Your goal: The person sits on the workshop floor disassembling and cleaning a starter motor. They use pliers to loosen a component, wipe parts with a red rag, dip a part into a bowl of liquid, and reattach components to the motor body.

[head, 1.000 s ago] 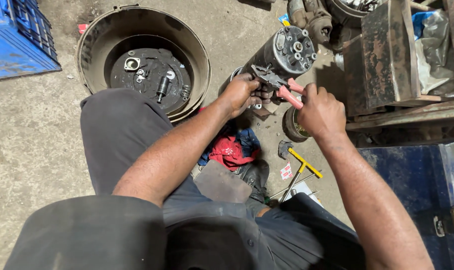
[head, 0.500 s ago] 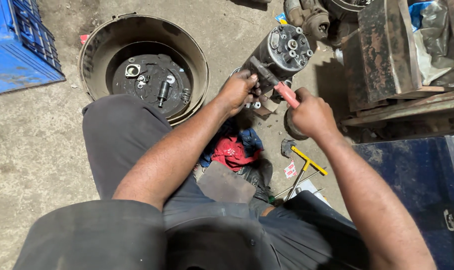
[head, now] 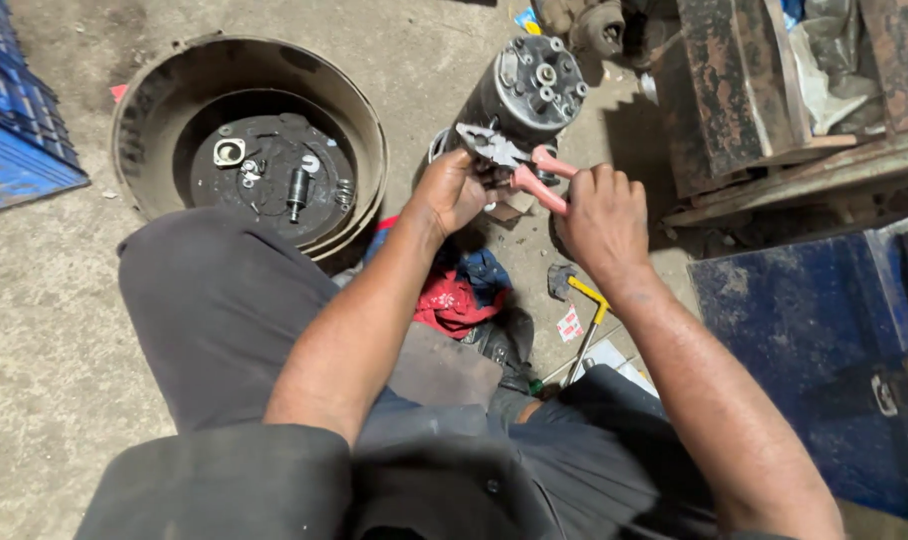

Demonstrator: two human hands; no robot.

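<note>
My right hand [head: 602,218] grips the pink handles of a pair of pliers [head: 514,166], whose metal jaws point left and up. My left hand [head: 452,190] is closed around a small dark part just under the plier jaws; the part itself is mostly hidden by my fingers. Right behind both hands stands a dark cylindrical motor [head: 532,92], its end cap with bolts and terminals facing up.
A rusty round drum [head: 154,90] to the left holds several small loose parts. A red and blue rag [head: 462,292] and a yellow-handled wrench [head: 586,318] lie by my knees. A blue crate [head: 19,150] sits far left, rusty metal frames upper right, a blue box [head: 804,340] at right.
My view has shifted slightly. Both hands stay together at the motor, and the pliers have turned so the jaws reach further left over my left hand.
</note>
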